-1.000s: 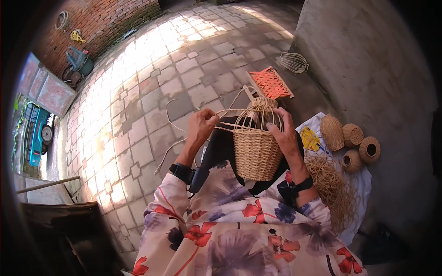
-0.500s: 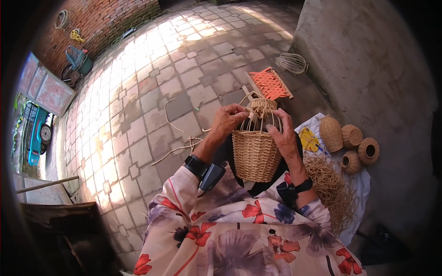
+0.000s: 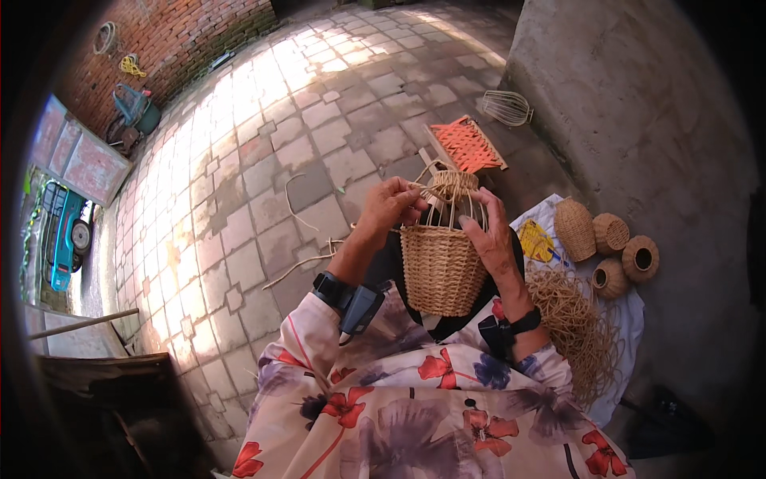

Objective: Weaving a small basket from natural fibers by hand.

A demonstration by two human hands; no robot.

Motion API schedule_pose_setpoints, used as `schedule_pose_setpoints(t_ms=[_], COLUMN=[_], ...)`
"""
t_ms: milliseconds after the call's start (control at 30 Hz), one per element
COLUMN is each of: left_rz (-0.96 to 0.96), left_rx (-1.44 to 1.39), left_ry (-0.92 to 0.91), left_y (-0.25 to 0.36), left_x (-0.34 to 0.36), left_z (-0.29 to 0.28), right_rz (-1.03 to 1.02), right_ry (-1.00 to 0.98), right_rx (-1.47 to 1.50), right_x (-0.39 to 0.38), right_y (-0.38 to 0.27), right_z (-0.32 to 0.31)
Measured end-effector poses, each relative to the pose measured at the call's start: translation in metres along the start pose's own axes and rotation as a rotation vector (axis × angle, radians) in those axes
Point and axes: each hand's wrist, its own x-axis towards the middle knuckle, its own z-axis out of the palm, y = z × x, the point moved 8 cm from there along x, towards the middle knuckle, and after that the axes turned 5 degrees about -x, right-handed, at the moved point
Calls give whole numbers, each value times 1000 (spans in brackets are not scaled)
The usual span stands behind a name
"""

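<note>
A tan woven basket [image 3: 444, 270] rests upright in my lap, between my two hands. Its lower body is tightly woven. Bare upright stakes rise above that to a narrow woven band [image 3: 456, 184] at the top. My left hand [image 3: 391, 203] is closed, its finger and thumb pinching a strand of cord [image 3: 426, 191] just left of the band. On the other side, my right hand [image 3: 491, 226] is wrapped round the stakes and the right edge of the band, with its thumb on the near side.
At my right, a heap of loose cord [image 3: 568, 331] lies on a white cloth [image 3: 626, 351] beside several small woven baskets [image 3: 574, 231]. A stool with an orange woven seat [image 3: 467, 145] stands ahead, near a wire frame [image 3: 507, 108] by the concrete wall [image 3: 630, 96]. Loose strands [image 3: 299, 267] lie on the paving.
My left hand has drawn slightly left, away from the band, with the cord pinched in it. The right hand and the basket have hardly moved.
</note>
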Motion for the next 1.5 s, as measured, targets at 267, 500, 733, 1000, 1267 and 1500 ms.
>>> schedule_pose_setpoints(t_ms=[267, 500, 733, 1000, 1267, 1500], left_rz=[406, 161, 19, 41, 71, 181], left_rx=[586, -45, -232, -5, -177, 183], left_ry=[109, 76, -28, 38, -1, 74], left_y=[21, 25, 0, -6, 14, 7], left_x=[-4, -4, 6, 7, -1, 6], left_z=[9, -1, 1, -7, -2, 1], right_rz=[-1, -4, -7, -20, -20, -32], right_ry=[-2, 14, 20, 16, 28, 30], right_rx=[-7, 2, -15, -15, -19, -31], right_x=[1, 1, 1, 0, 0, 0], right_y=[2, 0, 1, 0, 0, 1], right_z=[-1, 0, 0, 0, -2, -1])
